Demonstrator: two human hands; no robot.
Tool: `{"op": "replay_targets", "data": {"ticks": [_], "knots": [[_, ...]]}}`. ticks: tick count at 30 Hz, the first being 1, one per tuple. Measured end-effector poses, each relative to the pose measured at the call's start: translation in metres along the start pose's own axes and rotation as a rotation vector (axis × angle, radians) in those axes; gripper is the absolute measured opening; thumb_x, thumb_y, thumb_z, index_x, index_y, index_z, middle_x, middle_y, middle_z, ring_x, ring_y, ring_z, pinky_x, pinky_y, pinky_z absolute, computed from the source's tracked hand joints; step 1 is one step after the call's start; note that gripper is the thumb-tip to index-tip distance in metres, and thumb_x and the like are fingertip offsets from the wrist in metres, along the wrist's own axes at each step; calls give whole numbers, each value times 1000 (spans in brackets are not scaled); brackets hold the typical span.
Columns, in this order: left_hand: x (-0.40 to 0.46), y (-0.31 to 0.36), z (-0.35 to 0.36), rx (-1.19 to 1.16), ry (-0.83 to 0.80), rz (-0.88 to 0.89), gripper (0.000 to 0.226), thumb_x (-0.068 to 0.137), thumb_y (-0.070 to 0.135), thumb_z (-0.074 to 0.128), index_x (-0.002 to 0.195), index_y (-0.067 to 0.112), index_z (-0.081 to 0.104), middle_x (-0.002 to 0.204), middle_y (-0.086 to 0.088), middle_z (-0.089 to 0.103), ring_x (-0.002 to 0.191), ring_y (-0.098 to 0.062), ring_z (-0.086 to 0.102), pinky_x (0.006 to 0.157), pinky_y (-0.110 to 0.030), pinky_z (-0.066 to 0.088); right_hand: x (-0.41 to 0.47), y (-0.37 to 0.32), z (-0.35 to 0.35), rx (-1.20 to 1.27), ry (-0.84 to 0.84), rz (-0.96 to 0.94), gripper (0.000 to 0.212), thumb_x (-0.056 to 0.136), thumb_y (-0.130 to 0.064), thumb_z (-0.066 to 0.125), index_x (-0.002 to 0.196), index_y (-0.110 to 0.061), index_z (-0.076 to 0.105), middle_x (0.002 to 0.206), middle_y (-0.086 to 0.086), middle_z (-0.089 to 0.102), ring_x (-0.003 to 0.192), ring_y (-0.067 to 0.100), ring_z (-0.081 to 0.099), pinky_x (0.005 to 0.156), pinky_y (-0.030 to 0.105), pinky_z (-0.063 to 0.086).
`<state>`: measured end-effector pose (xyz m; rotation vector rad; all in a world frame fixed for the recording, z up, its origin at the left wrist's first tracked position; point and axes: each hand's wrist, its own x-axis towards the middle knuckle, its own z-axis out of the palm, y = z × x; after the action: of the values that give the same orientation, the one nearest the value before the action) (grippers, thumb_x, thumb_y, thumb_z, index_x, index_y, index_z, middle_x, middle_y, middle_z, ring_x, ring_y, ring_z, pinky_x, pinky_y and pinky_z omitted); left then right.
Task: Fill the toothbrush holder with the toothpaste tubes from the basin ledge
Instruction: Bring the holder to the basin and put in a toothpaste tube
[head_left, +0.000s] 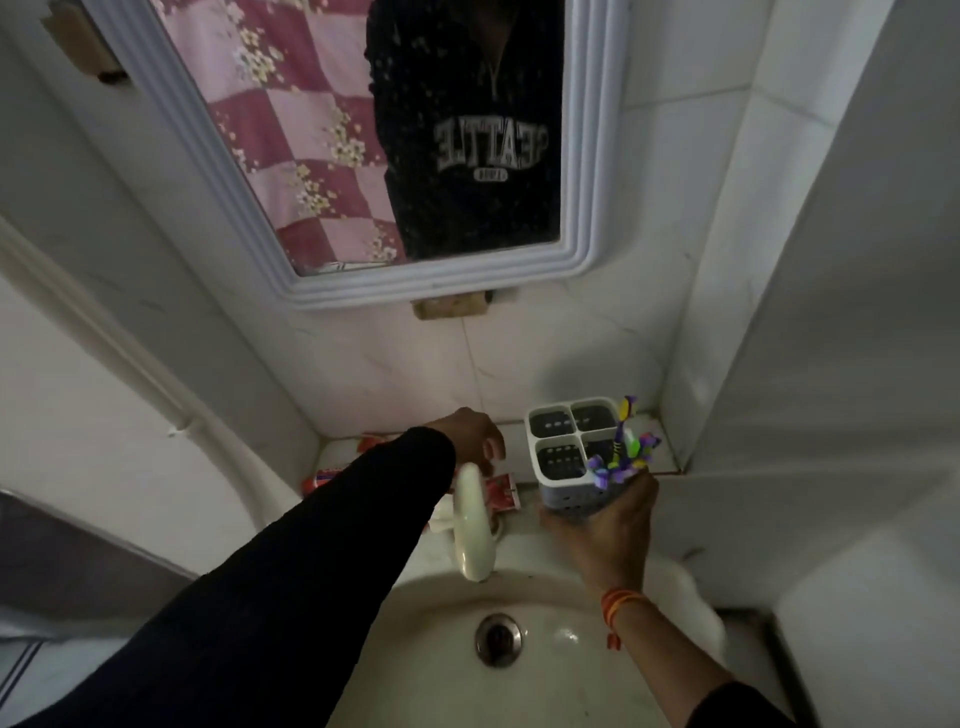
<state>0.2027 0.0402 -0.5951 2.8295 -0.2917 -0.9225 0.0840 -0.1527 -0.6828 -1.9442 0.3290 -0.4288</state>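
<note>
Mirror (363, 156) on tiled wall, dark sweatshirt reflected. White basin (441, 670) below, drain (498, 638) at centre, cream tap (471, 525) on the rear rim. Right hand (605, 525) lifts the four-compartment toothbrush holder (576, 457) by its base, grip clenched around it; toothbrushes (626, 447) in its near-right compartment. Left hand (475, 431) reaches over the basin ledge (332, 457), fingers loosely curled, grasping nothing visible. Red toothpaste tubes (498, 491) lie on the ledge behind the tap.
</note>
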Motion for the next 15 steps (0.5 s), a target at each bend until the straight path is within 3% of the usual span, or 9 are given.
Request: {"op": "replay_targets", "data": {"ticks": [2, 5, 8, 12, 15], "knots": [[10, 6, 1, 46, -60, 11, 43, 77, 19, 84, 119, 16, 74, 118, -7, 75, 109, -22, 70, 98, -28, 52, -3, 6, 1, -8, 11, -16, 107, 41, -40, 91, 127, -7, 37, 117, 11, 49, 107, 34, 57, 82, 44, 57], [22, 13, 9, 99, -91, -5, 47, 72, 24, 88, 117, 19, 74, 113, -4, 75, 105, -22, 69, 81, -21, 44, -3, 14, 3, -25, 1, -48, 110, 40, -35, 96, 128, -5, 37, 120, 14, 48, 110, 35, 55, 85, 47, 57], [31, 13, 13, 120, -124, -12, 43, 72, 20, 87, 113, 18, 73, 106, -3, 74, 100, -22, 67, 78, -22, 42, 1, 19, 2, -18, -36, -64, 112, 42, -40, 97, 130, -2, 38, 123, 12, 45, 113, 32, 54, 87, 46, 56], [35, 10, 16, 134, -119, -9, 32, 81, 14, 77, 113, 17, 72, 114, -6, 73, 90, -18, 62, 77, -22, 40, 8, 23, 0, -15, -85, -88, 112, 44, -41, 97, 135, -3, 43, 128, 6, 42, 117, 23, 52, 92, 34, 54], [33, 9, 10, 130, -84, 9, 27, 82, 12, 76, 109, 9, 71, 115, -11, 73, 92, -22, 64, 75, -21, 40, 15, 26, -1, -13, -107, -93, 116, 42, -41, 98, 138, -4, 43, 130, 3, 41, 120, 20, 52, 97, 34, 51]]}}
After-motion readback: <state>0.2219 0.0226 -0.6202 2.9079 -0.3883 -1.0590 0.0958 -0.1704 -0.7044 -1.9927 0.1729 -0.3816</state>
